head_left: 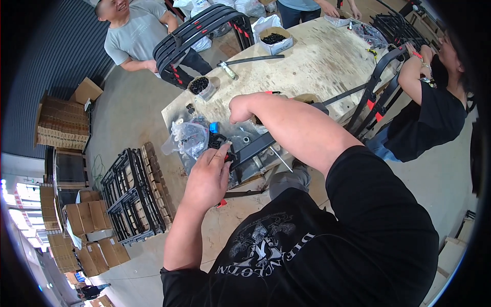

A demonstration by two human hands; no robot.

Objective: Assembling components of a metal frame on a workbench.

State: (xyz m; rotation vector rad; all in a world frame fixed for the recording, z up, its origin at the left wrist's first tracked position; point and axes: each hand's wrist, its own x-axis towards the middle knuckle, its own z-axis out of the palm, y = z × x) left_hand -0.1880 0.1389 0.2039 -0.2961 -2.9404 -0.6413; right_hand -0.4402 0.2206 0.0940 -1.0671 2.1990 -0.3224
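My left hand (207, 176) is closed around the near-left end of a flat black bar (254, 148), where a dark fitting shows at the fingertips. Across the table reaches my right hand (240, 109), bent down at the wrist above the worktop; its fingers are mostly hidden. Beside my left hand lie a clear plastic bag (190, 138) with white parts and a small blue item (214, 127). A thin metal rod (281, 158) sticks out past the bar toward me. A small ring-shaped part (246, 139) rests near the bar.
The wooden table (317, 66) carries a tub of black parts (202, 88), a white box of black pieces (275, 41) and a glue-like tube (228, 70). One person (135, 36) holds black frames (204, 30); another (424, 97) stands at right. Stacked frames (134, 197) stand left.
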